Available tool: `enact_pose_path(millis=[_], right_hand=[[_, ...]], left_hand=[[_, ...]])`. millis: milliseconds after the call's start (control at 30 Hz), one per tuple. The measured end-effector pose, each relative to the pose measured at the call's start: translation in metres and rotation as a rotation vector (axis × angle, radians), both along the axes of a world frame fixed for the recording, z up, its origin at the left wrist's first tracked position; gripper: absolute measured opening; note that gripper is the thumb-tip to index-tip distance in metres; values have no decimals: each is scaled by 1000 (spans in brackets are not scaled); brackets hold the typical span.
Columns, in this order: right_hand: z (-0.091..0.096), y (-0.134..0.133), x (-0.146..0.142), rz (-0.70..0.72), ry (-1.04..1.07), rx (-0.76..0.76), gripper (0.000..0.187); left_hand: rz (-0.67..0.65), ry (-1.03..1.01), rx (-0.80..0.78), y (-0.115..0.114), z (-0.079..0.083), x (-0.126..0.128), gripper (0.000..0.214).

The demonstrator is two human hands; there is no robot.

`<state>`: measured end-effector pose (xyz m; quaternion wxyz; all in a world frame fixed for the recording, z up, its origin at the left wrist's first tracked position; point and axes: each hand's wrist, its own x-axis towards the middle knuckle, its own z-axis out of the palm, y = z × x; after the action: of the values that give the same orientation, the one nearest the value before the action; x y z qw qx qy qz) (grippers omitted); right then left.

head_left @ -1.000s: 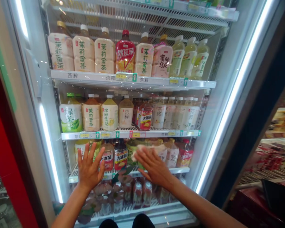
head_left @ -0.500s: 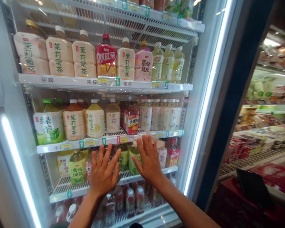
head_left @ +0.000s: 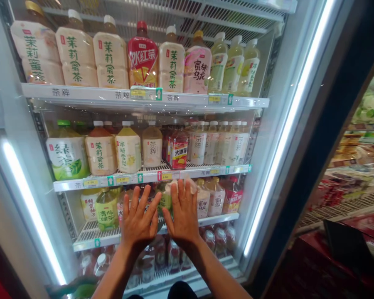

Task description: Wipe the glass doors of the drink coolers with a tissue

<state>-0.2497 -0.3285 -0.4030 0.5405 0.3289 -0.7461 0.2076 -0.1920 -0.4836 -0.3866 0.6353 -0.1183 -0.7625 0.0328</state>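
Note:
My left hand (head_left: 140, 218) lies open with its fingers spread, apparently flat against the glass door (head_left: 112, 259) of a drinks fridge, with nothing seen in it. Close beside it, my right hand (head_left: 183, 211) is stretched flat too, and a thin white cloth (head_left: 192, 185) shows around its fingertips, held under them against the glass. Most of the cloth is hidden by the fingers. Behind the glass near my hands stand a green tea bottle (head_left: 107, 209) and pink-labelled bottles (head_left: 216, 197); my hands cover part of that row.
Large tea bottles (head_left: 76, 58) fill the upper shelf (head_left: 90, 92), with more bottles (head_left: 101, 151) below it. A bright light strip (head_left: 286, 137) runs up each side. At right are an open chilled display (head_left: 355, 174) and a black flat object (head_left: 345, 245) on a red surface.
My right hand has moved left with the white cloth, closer to my left hand. The left hand has shifted only slightly. The view has tilted down and come nearer the shelves.

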Motion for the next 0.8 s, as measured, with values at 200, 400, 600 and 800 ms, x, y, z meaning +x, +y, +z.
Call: enact_pose_path(millis=[200,400,600,800], right_hand=[[-73,0,4,-17,63,94,76],[-8,0,-4,51,-28,-31,74],[-129,7,25,44,-111,3,68],[-103,11,11,-9,-64,-4,72]], left_hand=[[9,-27,2,-4,-18,5,64],[5,-19,0,-4,-20,5,65],[13,-42,21,-3,-22,6,68],[12,-19,9,-4,-21,4,68]])
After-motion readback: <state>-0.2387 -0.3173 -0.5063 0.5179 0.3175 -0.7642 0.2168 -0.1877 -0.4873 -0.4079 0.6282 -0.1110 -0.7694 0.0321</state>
